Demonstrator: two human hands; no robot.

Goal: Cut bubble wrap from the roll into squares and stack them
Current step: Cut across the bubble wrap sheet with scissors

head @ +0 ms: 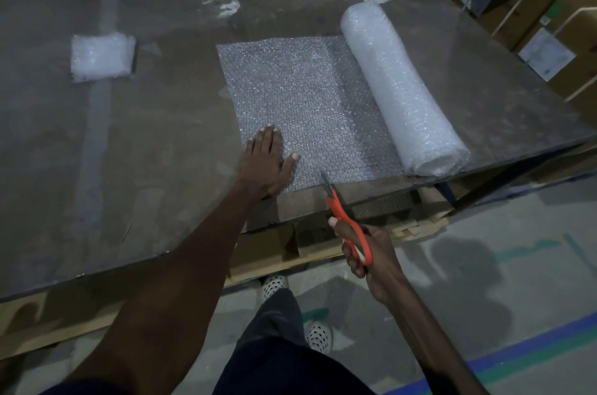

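The right hand [363, 252], low and right of centre, has its grip curled through the orange handles of the scissors [347, 223], fingers wrapped round them. The blades point up and left, their tips at the near edge of the unrolled sheet [300, 97]; whether they have entered the wrap cannot be told. The left hand [266, 163], at centre, lies flat with its grip spread, fingers straight and thumb splayed to the right, pressing the sheet's near left corner down on the surface [129, 152]. The sheet runs from there up the middle of the frame and joins the roll [400, 88] along its right side. The roll lies slanted from upper centre-right down toward the right edge of the surface, its near end close to that edge. Well apart, at upper left, a small stack [102, 56] of cut pieces rests on the surface. Cardboard boxes [549, 23] fill the upper right corner. Below, a dark trouser leg and two spotted shoes [318, 338] stand on the floor [484, 281].
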